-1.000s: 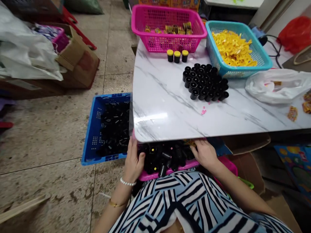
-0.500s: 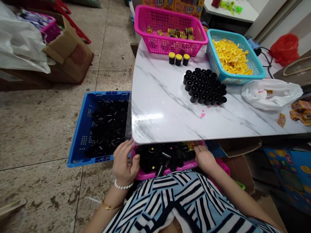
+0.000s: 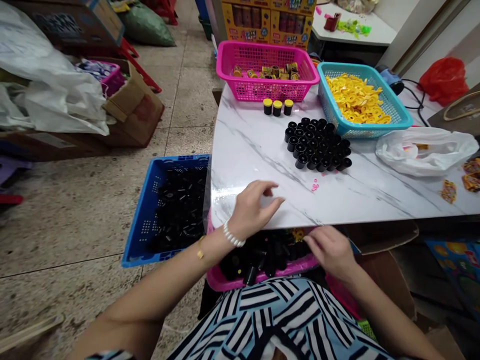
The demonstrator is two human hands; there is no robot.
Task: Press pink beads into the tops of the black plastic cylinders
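Tray (image 3: 219, 284): pink, black tubes (image 3: 279, 261) piled inside, partly under the near edge of the tabletop (image 3: 258, 160)
Left hand (image 3: 255, 207): over that edge, half open, nothing in it that I can see
Right hand (image 3: 333, 251): just off that edge, fingers curled, can't tell if it's got anything
Cups (image 3: 317, 145): black, bunched on the tabletop
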